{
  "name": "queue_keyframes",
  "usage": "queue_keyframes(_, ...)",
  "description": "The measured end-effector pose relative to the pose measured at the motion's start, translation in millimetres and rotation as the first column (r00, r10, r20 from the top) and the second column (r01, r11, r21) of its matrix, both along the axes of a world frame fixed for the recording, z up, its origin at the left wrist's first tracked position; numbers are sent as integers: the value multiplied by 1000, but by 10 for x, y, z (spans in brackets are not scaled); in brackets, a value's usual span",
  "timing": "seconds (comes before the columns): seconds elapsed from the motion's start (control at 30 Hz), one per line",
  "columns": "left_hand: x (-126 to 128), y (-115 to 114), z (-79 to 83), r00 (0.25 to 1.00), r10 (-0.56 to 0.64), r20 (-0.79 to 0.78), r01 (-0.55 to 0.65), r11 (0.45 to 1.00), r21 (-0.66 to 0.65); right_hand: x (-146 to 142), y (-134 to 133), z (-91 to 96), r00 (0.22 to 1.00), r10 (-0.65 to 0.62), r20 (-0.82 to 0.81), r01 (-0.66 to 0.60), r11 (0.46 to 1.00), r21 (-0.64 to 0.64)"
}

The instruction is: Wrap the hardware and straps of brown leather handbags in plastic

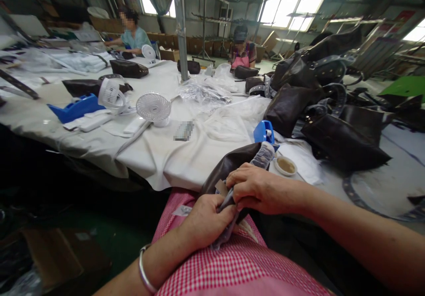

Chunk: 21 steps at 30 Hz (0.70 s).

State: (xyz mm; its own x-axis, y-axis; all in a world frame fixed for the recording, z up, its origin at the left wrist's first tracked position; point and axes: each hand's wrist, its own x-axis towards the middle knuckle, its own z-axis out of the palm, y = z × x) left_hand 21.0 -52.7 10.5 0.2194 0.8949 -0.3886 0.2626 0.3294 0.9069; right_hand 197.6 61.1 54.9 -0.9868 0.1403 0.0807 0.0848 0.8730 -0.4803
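My left hand (207, 221) and my right hand (260, 190) meet over my lap, above a red-checked apron (232, 265). Both grip the edge of a dark brown leather bag (229, 163) that hangs off the table's near edge. A slim dark tool or strap end (226, 202) is pinched between the fingers of both hands. A small paper tag (219, 185) shows beside my right thumb. A silver bangle (145, 270) sits on my left wrist.
On the white-covered table (166, 154) stand small white fans (154, 108), blue tape dispensers (76, 108) (264, 131), a small dish of glue (285, 166) and a plastic bottle (264, 154). Dark bags (332, 110) pile at the right. Two other people (133, 32) (242, 48) work at the far end.
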Motion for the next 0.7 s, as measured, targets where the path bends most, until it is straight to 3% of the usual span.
queue_keyframes(0.17,-28,-30,46,997,-71,12,71,997,-12,-2,-44,-122,983,-121,-141,88,971,-220)
queue_keyframes(0.57,28,50,-67,995,-68,74,70,997,-24,-28,-115,-232,959,-162,-232,126,978,-164)
queue_keyframes(0.7,41,65,-26,995,-80,55,81,997,-19,-2,-97,-171,960,-264,-96,216,912,-348)
